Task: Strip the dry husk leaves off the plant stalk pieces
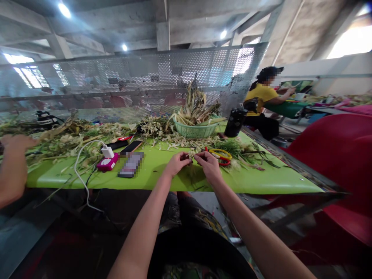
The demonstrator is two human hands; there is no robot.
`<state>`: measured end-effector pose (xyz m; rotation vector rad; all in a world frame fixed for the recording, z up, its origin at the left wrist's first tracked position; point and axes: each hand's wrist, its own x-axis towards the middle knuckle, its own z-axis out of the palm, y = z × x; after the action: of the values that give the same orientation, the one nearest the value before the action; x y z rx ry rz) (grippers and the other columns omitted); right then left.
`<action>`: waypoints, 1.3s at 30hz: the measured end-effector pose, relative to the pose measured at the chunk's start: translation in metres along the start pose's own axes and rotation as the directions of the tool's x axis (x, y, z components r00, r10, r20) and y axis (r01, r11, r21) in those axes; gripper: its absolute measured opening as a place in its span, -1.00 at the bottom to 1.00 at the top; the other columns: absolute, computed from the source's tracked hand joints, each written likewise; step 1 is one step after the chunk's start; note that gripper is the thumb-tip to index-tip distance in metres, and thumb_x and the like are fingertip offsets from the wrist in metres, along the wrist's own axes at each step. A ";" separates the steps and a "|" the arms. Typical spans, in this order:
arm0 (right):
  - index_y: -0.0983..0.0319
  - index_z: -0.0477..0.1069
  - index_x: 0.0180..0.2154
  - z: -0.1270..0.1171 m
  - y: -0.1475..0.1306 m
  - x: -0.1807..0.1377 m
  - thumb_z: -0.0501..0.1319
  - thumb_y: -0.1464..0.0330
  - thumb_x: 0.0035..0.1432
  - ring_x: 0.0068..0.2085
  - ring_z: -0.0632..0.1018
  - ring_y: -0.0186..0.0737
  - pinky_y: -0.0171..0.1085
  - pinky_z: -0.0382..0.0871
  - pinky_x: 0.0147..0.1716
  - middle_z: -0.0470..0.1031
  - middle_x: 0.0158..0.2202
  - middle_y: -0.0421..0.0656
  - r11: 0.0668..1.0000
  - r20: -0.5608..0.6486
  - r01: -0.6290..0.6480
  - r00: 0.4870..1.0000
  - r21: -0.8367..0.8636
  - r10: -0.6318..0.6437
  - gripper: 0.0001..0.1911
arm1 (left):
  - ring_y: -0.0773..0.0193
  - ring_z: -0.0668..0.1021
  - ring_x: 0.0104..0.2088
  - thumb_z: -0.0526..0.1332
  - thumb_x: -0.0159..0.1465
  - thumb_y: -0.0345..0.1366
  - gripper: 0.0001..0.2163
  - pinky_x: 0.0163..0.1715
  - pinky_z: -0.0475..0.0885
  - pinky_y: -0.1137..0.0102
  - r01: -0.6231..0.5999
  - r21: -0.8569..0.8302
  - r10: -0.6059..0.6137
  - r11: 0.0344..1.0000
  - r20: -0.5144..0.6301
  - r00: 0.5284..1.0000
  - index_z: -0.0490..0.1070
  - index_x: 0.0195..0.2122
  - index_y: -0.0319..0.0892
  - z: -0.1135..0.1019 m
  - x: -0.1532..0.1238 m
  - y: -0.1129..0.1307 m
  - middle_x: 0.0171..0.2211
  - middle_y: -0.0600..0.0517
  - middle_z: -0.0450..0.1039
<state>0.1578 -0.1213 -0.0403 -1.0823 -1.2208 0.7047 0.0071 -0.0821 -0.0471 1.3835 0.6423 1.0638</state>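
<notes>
Close to the table's front edge, my left hand [178, 163] and my right hand [209, 164] meet fingertip to fingertip. Pinched between them is a small pale husk piece [192, 154], bunched somewhat like a flower; its finer shape is too small to make out. Just beyond my right hand lies a pair of scissors [225, 159] with red and yellow handles. Green plant strands [229, 147] are heaped behind the scissors. Off to the left of my left hand rests a phone [131, 164], its screen blurred.
A green basket [194, 130] of dried husks stands at the back of the green table [157, 182]. A pink power socket [107, 162] holds a white charger. Dry scraps [99, 133] cover the left side. A co-worker's arm [13, 170] reaches in; another person [263, 100] sits right.
</notes>
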 end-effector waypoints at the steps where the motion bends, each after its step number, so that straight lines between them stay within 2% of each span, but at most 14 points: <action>1: 0.24 0.44 -0.43 0.000 0.001 0.000 0.35 0.13 -0.09 -0.46 0.36 -0.30 -0.30 0.22 -0.44 0.40 -0.50 -0.22 1.000 -0.003 0.002 1.000 -0.004 -0.002 -0.68 | 0.35 0.46 -0.35 0.35 0.00 -0.27 -0.72 -0.24 0.34 0.40 0.001 0.009 -0.001 1.000 -0.002 1.000 0.41 -0.27 -0.25 -0.001 0.000 0.000 -0.36 0.04 0.45; 11: 0.24 0.41 -0.45 -0.002 -0.001 -0.001 0.34 0.08 -0.10 -0.47 0.33 -0.30 -0.29 0.20 -0.45 0.37 -0.52 -0.22 1.000 -0.019 -0.001 1.000 -0.021 0.001 -0.64 | 0.33 0.45 -0.35 0.38 -0.05 -0.33 -0.74 -0.19 0.31 0.39 0.012 0.006 -0.013 1.000 0.017 1.000 0.46 -0.33 -0.27 0.002 -0.002 0.003 -0.39 0.05 0.47; 16: 0.23 0.40 -0.34 0.000 -0.002 -0.001 0.28 0.03 -0.04 -0.45 0.36 -0.30 -0.31 0.24 -0.45 0.41 -0.45 -0.19 1.000 -0.003 -0.017 1.000 -0.017 0.017 -0.60 | 0.32 0.49 -0.34 0.39 -0.04 -0.25 -0.67 -0.22 0.37 0.38 0.005 -0.091 -0.012 0.996 -0.080 0.997 0.42 -0.27 -0.25 0.000 0.000 0.002 -0.35 0.03 0.47; 21: 0.24 0.42 -0.38 0.000 0.000 0.000 0.29 0.02 -0.06 -0.48 0.36 -0.31 -0.32 0.23 -0.48 0.41 -0.50 -0.21 0.998 0.117 -0.024 0.993 -0.061 0.031 -0.59 | 0.33 0.52 -0.34 0.39 -0.04 -0.21 -0.63 -0.25 0.41 0.38 -0.029 -0.193 -0.014 0.981 -0.218 0.976 0.36 -0.24 -0.21 -0.005 0.002 0.003 -0.32 0.03 0.46; 24: 0.25 0.45 -0.46 0.002 0.001 0.000 0.30 0.06 -0.06 -0.51 0.32 -0.33 -0.33 0.18 -0.50 0.38 -0.56 -0.24 0.994 0.220 -0.010 0.975 -0.111 0.035 -0.64 | 0.36 0.51 -0.38 0.41 -0.06 -0.22 -0.62 -0.27 0.42 0.39 -0.042 -0.240 -0.021 0.970 -0.255 0.967 0.34 -0.25 -0.20 -0.005 0.001 0.004 -0.36 0.06 0.45; 27: 0.24 0.46 -0.49 0.003 0.002 0.000 0.33 0.11 -0.07 -0.51 0.32 -0.32 -0.33 0.17 -0.49 0.38 -0.57 -0.25 0.990 0.270 0.006 0.962 -0.144 0.034 -0.69 | 0.38 0.50 -0.41 0.41 -0.07 -0.23 -0.61 -0.29 0.43 0.40 -0.043 -0.269 -0.030 0.962 -0.262 0.965 0.34 -0.25 -0.19 -0.005 0.001 0.005 -0.39 0.08 0.44; 35: 0.23 0.42 -0.49 0.002 -0.001 0.000 0.27 0.07 -0.03 -0.51 0.34 -0.30 -0.31 0.22 -0.48 0.42 -0.55 -0.22 0.992 0.200 -0.005 0.979 -0.124 0.030 -0.66 | 0.35 0.51 -0.44 0.41 -0.06 -0.26 -0.63 -0.28 0.44 0.34 -0.032 -0.284 -0.041 0.958 -0.248 0.968 0.36 -0.24 -0.20 -0.004 0.000 0.006 -0.43 0.09 0.43; 39: 0.23 0.40 -0.43 0.001 -0.003 -0.002 0.28 0.04 -0.04 -0.48 0.37 -0.29 -0.31 0.25 -0.47 0.43 -0.49 -0.19 0.998 0.129 -0.015 0.991 -0.067 0.024 -0.63 | 0.36 0.51 -0.44 0.39 -0.03 -0.27 -0.64 -0.29 0.43 0.36 -0.042 -0.278 -0.043 0.960 -0.292 0.955 0.35 -0.23 -0.20 -0.006 0.001 0.007 -0.43 0.09 0.42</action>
<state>0.1555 -0.1241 -0.0380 -1.1177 -1.3543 0.7646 0.0005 -0.0796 -0.0411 0.9861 0.6764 1.3219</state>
